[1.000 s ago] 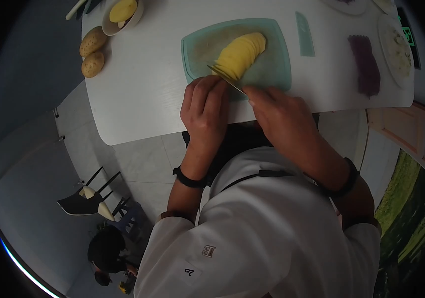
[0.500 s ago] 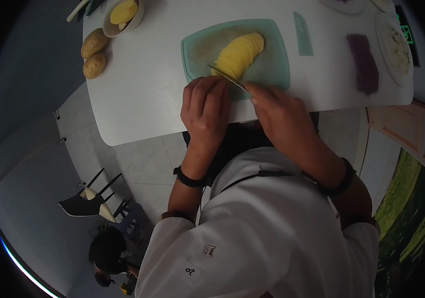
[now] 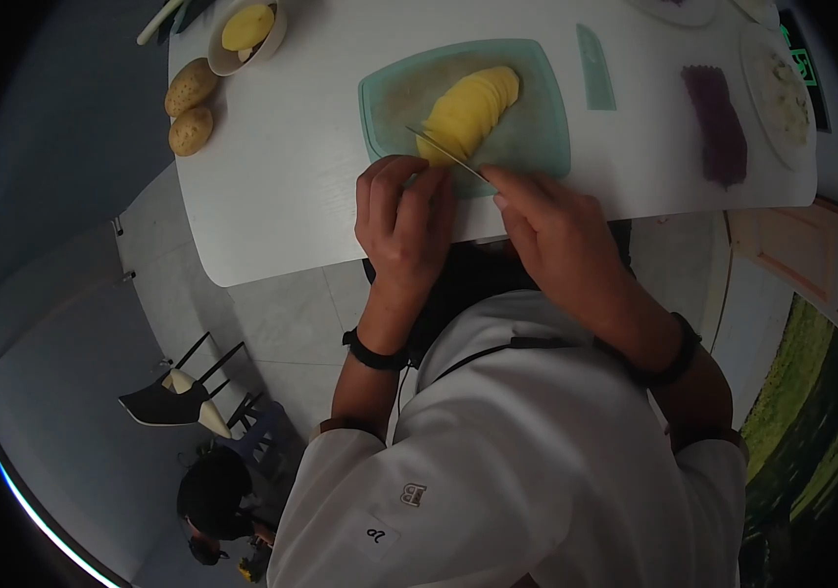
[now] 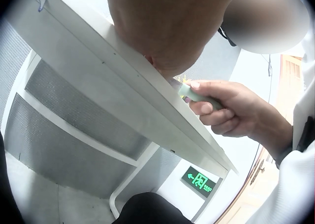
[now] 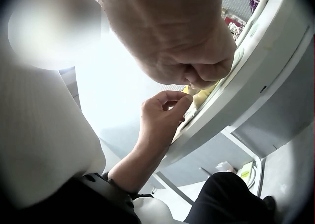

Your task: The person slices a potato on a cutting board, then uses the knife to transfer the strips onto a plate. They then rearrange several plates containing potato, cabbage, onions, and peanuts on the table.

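Note:
A peeled yellow potato [image 3: 478, 103], cut into a fanned row of thin slices, lies on a pale green cutting board [image 3: 394, 93]. My right hand [image 3: 556, 220] grips a knife by its light green handle [image 4: 203, 97]. The knife's thin blade [image 3: 443, 146] slants across the near end of the potato, its tip pointing left. Just on the near side of the blade, my left hand [image 3: 399, 211] holds the potato's uncut end with bent fingers. In the right wrist view, the left thumb and forefinger come together beside the yellow potato.
A green blade-shaped piece [image 3: 595, 69] lies right of the board. Farther right are a purple strip [image 3: 716, 127] and a white plate [image 3: 757, 83] of pale pieces. Two unpeeled potatoes [image 3: 192, 86] and a bowl [image 3: 218, 54] holding a peeled one stand left. The table's near edge [image 3: 287, 271] runs below my hands.
The left fingers have drawn back slightly from the blade and spread a little, so more of the potato's near end shows. The knife stays in nearly the same place.

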The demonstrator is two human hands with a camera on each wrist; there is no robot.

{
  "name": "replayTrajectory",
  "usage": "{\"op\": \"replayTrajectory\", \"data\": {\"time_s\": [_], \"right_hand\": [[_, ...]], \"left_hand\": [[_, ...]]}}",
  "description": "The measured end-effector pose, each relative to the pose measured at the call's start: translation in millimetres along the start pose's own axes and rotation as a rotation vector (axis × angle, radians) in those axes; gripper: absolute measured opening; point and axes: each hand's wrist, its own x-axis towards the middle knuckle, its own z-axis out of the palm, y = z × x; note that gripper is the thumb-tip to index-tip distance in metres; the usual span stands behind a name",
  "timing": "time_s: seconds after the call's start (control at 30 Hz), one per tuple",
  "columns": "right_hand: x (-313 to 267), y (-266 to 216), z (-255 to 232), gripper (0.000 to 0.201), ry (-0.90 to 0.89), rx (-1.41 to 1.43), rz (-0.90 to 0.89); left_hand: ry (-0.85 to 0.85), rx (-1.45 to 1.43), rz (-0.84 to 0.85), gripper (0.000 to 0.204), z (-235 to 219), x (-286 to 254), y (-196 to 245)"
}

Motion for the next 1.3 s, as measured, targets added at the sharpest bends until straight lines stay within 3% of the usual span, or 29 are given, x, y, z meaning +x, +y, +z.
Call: {"op": "replayTrajectory", "data": {"time_s": [0.37,0.43,0.53,0.63,1.3], "right_hand": [[-6.0,-0.8,-2.6,0.034,-0.017,-0.096,-0.034],[-5.1,3.1,-0.5,0.031,0.056,-0.181,-0.141],[-5.2,1.9,-2.0,0.031,0.047,-0.179,-0.147],[-5.9,-3.0,-5.1,0.034,-0.025,-0.106,-0.045],[-6.2,-4.5,-5.4,0.034,-0.026,-0.140,-0.057]], "left_hand": [[-0.022,0.004,-0.018,0.032,2.9,0.3,-0.6],[-0.038,0.006,-0.023,0.031,2.1,1.1,0.5],[-0.031,0.007,-0.021,0.031,2.9,0.9,0.6],[-0.026,0.011,-0.016,0.031,3.3,0.9,0.6],[-0.021,0.004,-0.029,0.030,3.6,0.4,0.3]]}}
